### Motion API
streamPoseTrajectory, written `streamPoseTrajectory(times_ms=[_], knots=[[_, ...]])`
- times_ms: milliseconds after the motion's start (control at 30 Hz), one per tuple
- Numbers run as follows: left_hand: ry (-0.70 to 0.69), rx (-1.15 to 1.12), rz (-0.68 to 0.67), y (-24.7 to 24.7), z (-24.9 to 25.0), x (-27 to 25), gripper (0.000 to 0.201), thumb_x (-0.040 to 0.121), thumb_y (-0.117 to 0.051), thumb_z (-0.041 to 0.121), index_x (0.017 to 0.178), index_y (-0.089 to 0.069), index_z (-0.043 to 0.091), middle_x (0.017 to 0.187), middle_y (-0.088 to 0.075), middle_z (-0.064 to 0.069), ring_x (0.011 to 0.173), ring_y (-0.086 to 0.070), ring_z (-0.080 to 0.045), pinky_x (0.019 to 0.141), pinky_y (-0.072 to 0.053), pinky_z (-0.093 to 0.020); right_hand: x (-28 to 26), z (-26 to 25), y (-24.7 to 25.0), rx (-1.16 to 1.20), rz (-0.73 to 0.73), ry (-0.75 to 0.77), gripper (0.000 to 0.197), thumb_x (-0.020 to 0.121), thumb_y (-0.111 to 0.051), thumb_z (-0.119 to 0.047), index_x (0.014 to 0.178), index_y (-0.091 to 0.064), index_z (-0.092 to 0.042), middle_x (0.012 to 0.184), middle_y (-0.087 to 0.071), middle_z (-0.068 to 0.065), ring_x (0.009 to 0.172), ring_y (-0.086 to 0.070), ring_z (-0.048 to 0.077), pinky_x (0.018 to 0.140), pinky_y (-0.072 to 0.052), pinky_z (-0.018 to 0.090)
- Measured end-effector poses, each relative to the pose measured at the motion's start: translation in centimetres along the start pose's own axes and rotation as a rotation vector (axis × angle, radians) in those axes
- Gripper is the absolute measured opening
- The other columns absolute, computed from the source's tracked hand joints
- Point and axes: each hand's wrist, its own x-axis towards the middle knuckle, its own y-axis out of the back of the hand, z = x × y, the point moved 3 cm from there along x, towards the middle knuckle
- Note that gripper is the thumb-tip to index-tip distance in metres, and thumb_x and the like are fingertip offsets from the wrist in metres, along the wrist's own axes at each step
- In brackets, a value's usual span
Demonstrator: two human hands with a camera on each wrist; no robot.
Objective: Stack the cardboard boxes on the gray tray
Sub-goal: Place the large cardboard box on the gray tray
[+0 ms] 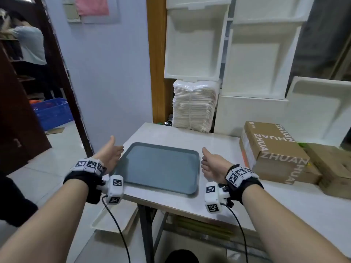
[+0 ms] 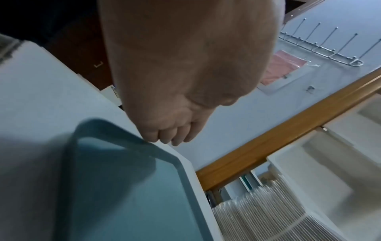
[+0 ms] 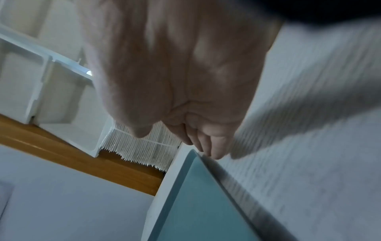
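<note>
Gray tray (image 1: 133, 158), flat, shallow rim, sitting bare near the table's (image 1: 218, 145) left front corner. Left hand (image 1: 110, 154) at its left edge, right hand (image 1: 212, 164) at the right edge, fingers together and loosely extended, gripping nothing. Boxes (image 1: 273, 150) piled well off to the right.

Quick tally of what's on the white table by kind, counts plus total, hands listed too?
Gray tray: 1, nothing on it
Cardboard boxes: at least 3, at the table's right end: printed box on a lower box, plain box beside them
Hands: 2, left hand, right hand, each by a tray edge
Total: 6
</note>
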Motion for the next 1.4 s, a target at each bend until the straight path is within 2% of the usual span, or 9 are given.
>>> streamPoseTrajectory(times_ms=[67, 100, 133, 200, 233, 267, 633, 1167, 1400], knots=[[0.028, 0.002, 0.041, 1.5, -0.4, 0.6, 0.084, 0.095, -0.002, 0.063, 0.153, -0.011, 0.002, 0.162, -0.007, -0.011, 0.150, -0.003, -0.022, 0.120, -0.001, -0.035, 0.5, 0.0, -0.1, 0.026, -0.012, 0.006, 0.045, 0.104, -0.035, -0.044, 0.068, -0.032, -0.018, 0.054, -0.044, -0.007, 0.045, -0.043, 0.002, 0.054, -0.031, 0.023], [0.043, -0.003, 0.042, 2.1, -0.7, 0.9, 0.084, 0.095, -0.002, 0.063, 0.153, -0.011, 0.002, 0.162, -0.007, -0.011, 0.150, -0.003, -0.022, 0.120, -0.001, -0.035, 0.5, 0.0, -0.2, 0.050, -0.009, -0.017, 0.044, 0.103, -0.037, -0.046, 0.070, -0.034, -0.017, 0.063, -0.044, -0.005, 0.051, -0.044, 0.003, 0.058, -0.035, 0.020], [0.057, 0.003, 0.039, 2.4, -1.0, 0.8, 0.085, 0.095, -0.002, 0.064, 0.153, -0.011, 0.003, 0.162, -0.007, -0.011, 0.150, -0.004, -0.023, 0.120, -0.002, -0.036, 0.9, 0.2, 0.0, 0.076, -0.018, -0.018, 0.041, 0.102, -0.038, -0.047, 0.076, -0.041, -0.015, 0.075, -0.046, -0.003, 0.064, -0.049, 0.004, 0.066, -0.040, 0.017], [0.087, 0.010, 0.021, 2.7, -1.4, 1.0, 0.086, 0.094, -0.001, 0.065, 0.153, -0.012, 0.003, 0.162, -0.008, -0.011, 0.150, -0.006, -0.023, 0.120, -0.002, -0.036, 0.7, 0.4, -0.1, 0.114, -0.026, -0.024, 0.048, 0.103, -0.037, -0.045, 0.119, -0.051, -0.002, 0.115, -0.056, 0.006, 0.110, -0.059, 0.017, 0.095, -0.043, 0.021], [0.094, 0.010, 0.022, 2.7, -1.5, 1.1, 0.086, 0.094, -0.001, 0.065, 0.153, -0.012, 0.003, 0.162, -0.009, -0.011, 0.150, -0.007, -0.022, 0.119, -0.002, -0.035, 0.7, 0.4, 0.1, 0.113, -0.014, -0.019, 0.061, 0.103, -0.036, -0.043, 0.141, -0.038, 0.005, 0.141, -0.048, 0.016, 0.134, -0.048, 0.028, 0.110, -0.036, 0.027], [0.102, 0.000, 0.019, 2.5, -1.4, 1.0, 0.086, 0.094, 0.000, 0.065, 0.153, -0.012, 0.003, 0.162, -0.010, -0.011, 0.149, -0.008, -0.022, 0.119, -0.002, -0.035, 0.8, 0.4, 0.1, 0.113, -0.023, -0.013, 0.068, 0.104, -0.035, -0.043, 0.147, -0.027, 0.009, 0.152, -0.036, 0.022, 0.143, -0.035, 0.032, 0.117, -0.029, 0.031], [0.110, 0.022, -0.063, 0.1, -1.2, 2.2, 0.086, 0.094, 0.003, 0.064, 0.153, -0.015, 0.005, 0.161, -0.013, -0.008, 0.150, -0.006, -0.019, 0.119, 0.003, -0.034, -0.8, 0.0, 0.8, 0.218, -0.042, 0.020, 0.064, 0.105, -0.032, -0.041, 0.148, -0.029, 0.006, 0.156, -0.037, 0.015, 0.143, -0.038, 0.023, 0.113, -0.032, 0.031], [0.088, 0.061, -0.177, -8.2, -2.0, 1.7, 0.083, 0.095, -0.002, 0.063, 0.153, -0.013, 0.004, 0.162, -0.012, -0.007, 0.149, -0.008, -0.017, 0.118, -0.002, -0.032, -2.6, 1.4, 8.3, 0.221, 0.076, 0.079, 0.065, 0.105, -0.033, -0.041, 0.151, -0.024, 0.003, 0.158, -0.033, 0.013, 0.145, -0.034, 0.022, 0.115, -0.029, 0.031], [0.080, 0.081, -0.189, -10.2, -2.2, 0.9, 0.082, 0.097, -0.005, 0.062, 0.153, -0.012, 0.003, 0.162, -0.012, -0.009, 0.149, -0.010, -0.019, 0.118, -0.005, -0.032, -3.3, 1.8, 9.8, 0.160, 0.096, 0.079, 0.065, 0.104, -0.035, -0.041, 0.151, -0.026, 0.002, 0.154, -0.039, 0.011, 0.143, -0.037, 0.021, 0.114, -0.030, 0.031]])
